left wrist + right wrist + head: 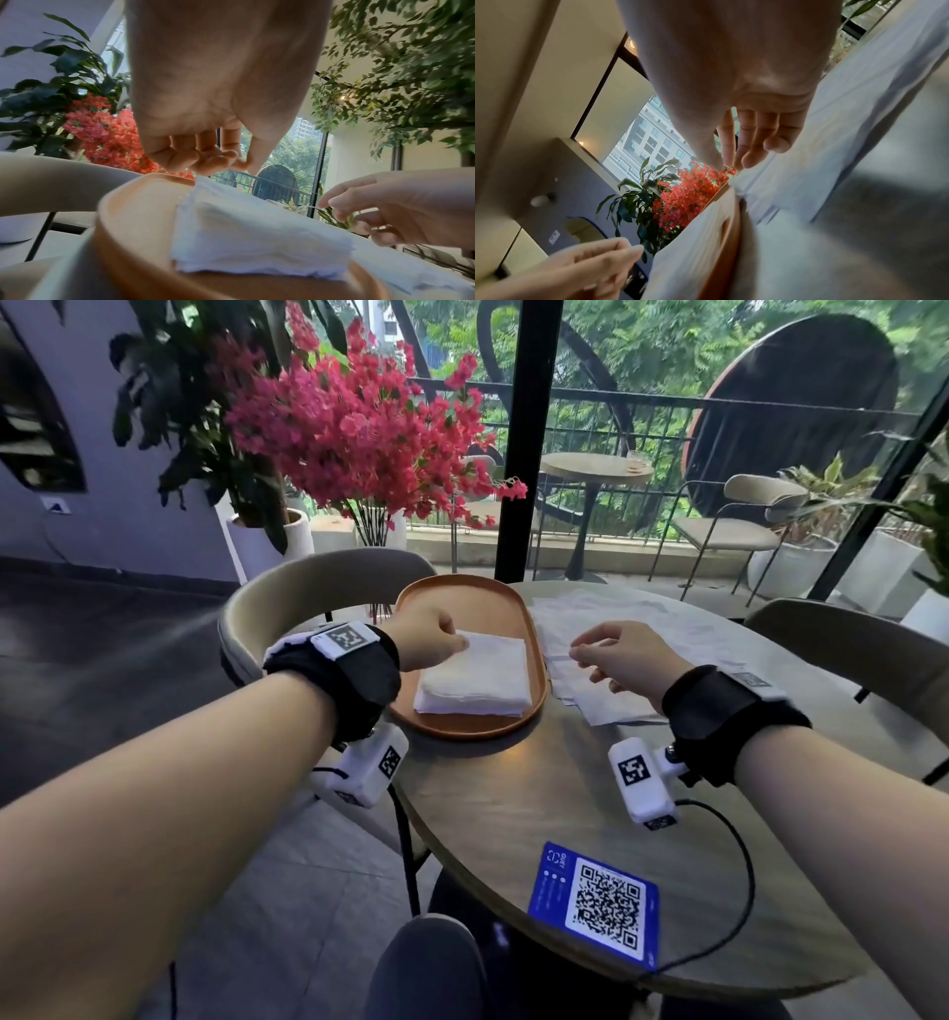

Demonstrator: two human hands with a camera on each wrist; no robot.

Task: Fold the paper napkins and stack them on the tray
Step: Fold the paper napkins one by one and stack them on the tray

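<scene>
A stack of folded white napkins (475, 675) lies on the oval orange tray (462, 598). My left hand (436, 642) hovers at the stack's far left corner with its fingers curled. In the left wrist view the fingertips (205, 166) just meet the raised corner of the stack (257, 233), and the thumb is off the paper. Unfolded napkins (611, 706) lie flat on the table right of the tray. My right hand (580, 654) pinches the left edge of one sheet between thumb and forefinger (727, 154), lifting it slightly.
The round grey table (513, 803) carries a blue QR card (595, 906) near its front edge and a black cable (739, 855) at the right. Beige chairs (287, 593) stand on the left and far right. Red flowers (369, 428) rise behind the tray.
</scene>
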